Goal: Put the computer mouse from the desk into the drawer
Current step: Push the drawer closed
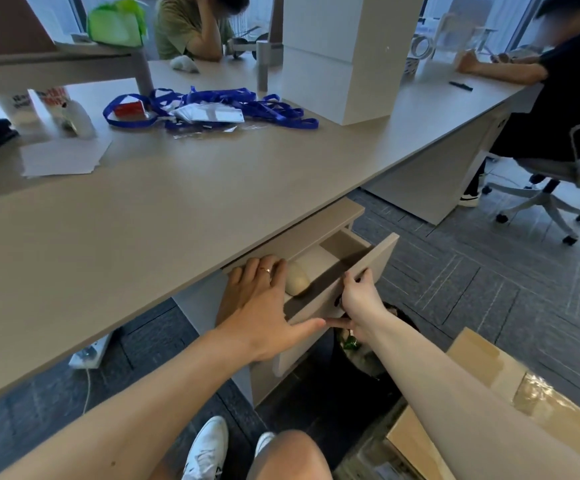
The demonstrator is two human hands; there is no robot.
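Lying inside the open drawer (347, 271), the computer mouse (296, 280) looks light, rigid and smooth. The left hand (264, 306) rests flat beside it, apparently empty; the right hand (359, 296) grips the drawer front.

Daylight comes from the windows (510, 26) at the back, cool and rather flat; the panes are blown out to white – no detail behind them; the desk (136, 216) top carries a soft pale sheen, brightest near the far end; under it the floor (454, 278) and the drawer (337, 271) interior sit in dim shadow; wide-angle bending curves the desk edge and stretches both forearms at the bottom corners; the whole frame is slightly soft (faces are blurred).
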